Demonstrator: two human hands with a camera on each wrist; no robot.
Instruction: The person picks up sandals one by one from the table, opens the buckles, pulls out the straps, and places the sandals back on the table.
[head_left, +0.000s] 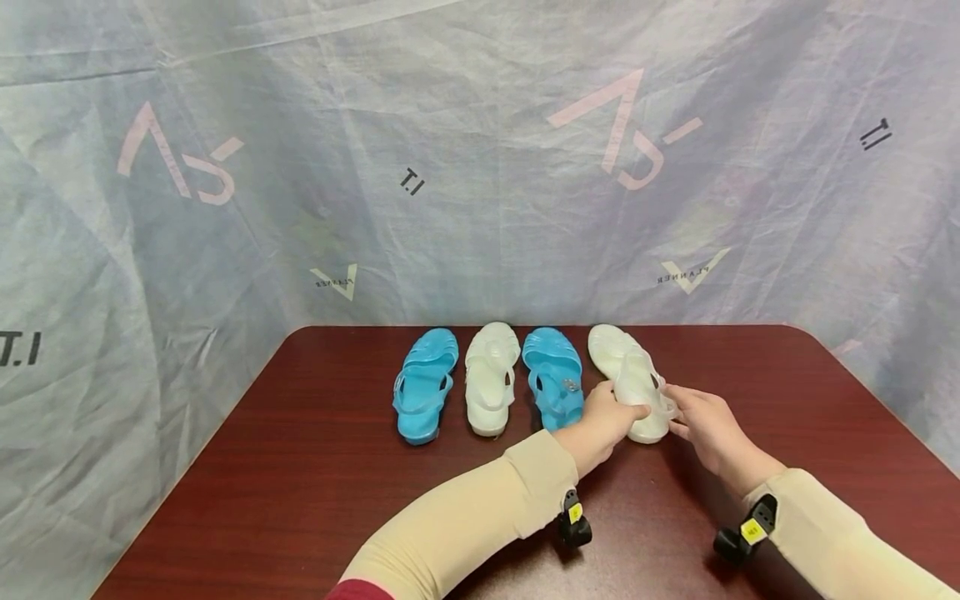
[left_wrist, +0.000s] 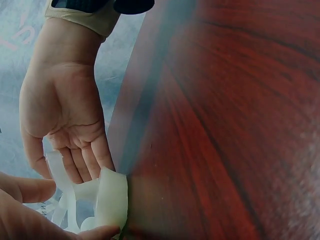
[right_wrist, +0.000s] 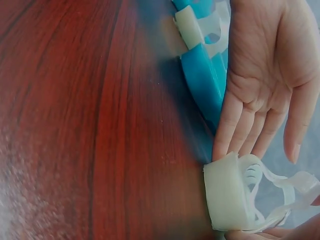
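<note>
A white sandal [head_left: 628, 360] lies at the right end of a row, its toe toward the back edge. My left hand [head_left: 603, 421] touches its left side with fairly straight fingers, the thumb spread apart above the heel. At the sandal's right side, by the loose clear ankle strap, my right hand [head_left: 708, 423] has its fingertips against the heel. The right wrist view shows the heel [right_wrist: 226, 192] between the two hands. In the left wrist view, the right palm [left_wrist: 70, 110] faces the sandal, fingers extended.
Left of that sandal stand a blue sandal [head_left: 552, 358] with a small ornament, another white sandal [head_left: 491, 371] and another blue sandal [head_left: 423, 383], all toes to the back. They rest on a dark red wooden table [head_left: 300, 508]. A printed grey cloth [head_left: 480, 167] hangs behind.
</note>
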